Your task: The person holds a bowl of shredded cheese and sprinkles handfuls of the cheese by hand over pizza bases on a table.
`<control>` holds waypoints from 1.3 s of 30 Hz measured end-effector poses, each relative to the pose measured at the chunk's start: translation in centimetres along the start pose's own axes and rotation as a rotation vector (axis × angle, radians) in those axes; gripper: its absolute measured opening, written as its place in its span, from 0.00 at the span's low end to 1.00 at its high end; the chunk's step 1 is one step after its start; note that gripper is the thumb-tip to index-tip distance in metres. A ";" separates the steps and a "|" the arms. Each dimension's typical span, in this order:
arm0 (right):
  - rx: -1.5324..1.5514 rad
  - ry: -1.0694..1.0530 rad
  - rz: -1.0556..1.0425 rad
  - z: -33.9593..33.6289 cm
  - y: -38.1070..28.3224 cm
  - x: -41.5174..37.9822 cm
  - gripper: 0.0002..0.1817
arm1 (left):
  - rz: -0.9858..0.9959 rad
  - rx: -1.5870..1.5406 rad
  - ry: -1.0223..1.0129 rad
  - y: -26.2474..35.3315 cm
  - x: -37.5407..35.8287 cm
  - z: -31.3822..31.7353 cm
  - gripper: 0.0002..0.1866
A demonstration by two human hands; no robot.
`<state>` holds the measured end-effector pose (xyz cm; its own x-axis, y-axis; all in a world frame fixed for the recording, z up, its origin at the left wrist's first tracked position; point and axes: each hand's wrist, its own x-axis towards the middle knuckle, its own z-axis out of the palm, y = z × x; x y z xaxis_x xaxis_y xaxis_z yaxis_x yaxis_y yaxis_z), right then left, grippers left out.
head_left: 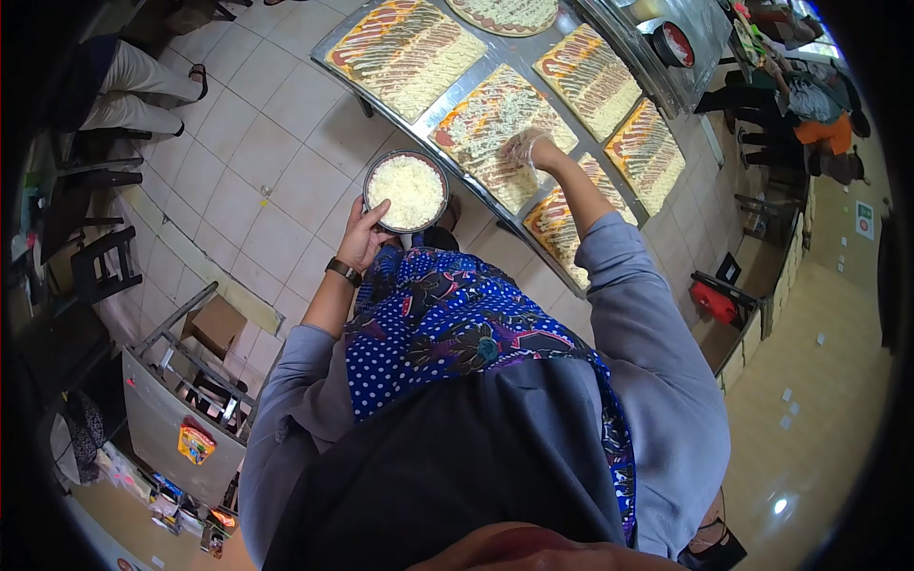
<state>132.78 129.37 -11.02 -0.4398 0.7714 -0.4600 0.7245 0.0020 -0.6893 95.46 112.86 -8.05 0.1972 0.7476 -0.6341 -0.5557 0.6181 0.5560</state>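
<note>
My left hand (pixel 364 236) grips a dark-rimmed bowl (pixel 366 193), thumb over the rim and fingers beneath it. Pale shredded cheese (pixel 407 192) fills the bowl nearly to the top. In a clear plastic glove, my right hand (pixel 529 149) reaches over the middle rectangular pizza (pixel 476 157), close above its right part. Loose white shreds (pixel 505 107) lie scattered on that pizza, over sauce stripes and a pale topping. Glove folds and blur hide the right fingers, so I cannot tell whether they hold any cheese.
Several more rectangular pizzas lie around it, one at upper left (pixel 405 57) and one at right (pixel 645 157). A round pizza (pixel 505 11) sits at the metal table's (pixel 419 122) far side. Another bowl (pixel 672 45) stands beyond. People (pixel 824 119) are at right; someone's legs (pixel 143 86) show at left.
</note>
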 end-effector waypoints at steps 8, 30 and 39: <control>-0.132 0.038 0.012 2.0 -1.7 -0.8 0.10 | -0.024 0.043 0.001 0.1 -0.6 -0.5 0.36; -0.393 0.224 0.147 2.2 4.1 -0.5 0.10 | -0.041 0.045 -0.055 1.9 -1.5 -3.1 0.34; 0.094 0.582 0.386 1.9 -1.7 -2.5 0.08 | -0.073 0.113 -0.106 3.6 1.1 -1.4 0.39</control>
<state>131.60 126.19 -9.75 0.2141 0.9211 -0.3253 0.7110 -0.3753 -0.5947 92.56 115.54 -7.51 0.3208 0.7175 -0.6183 -0.4432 0.6906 0.5715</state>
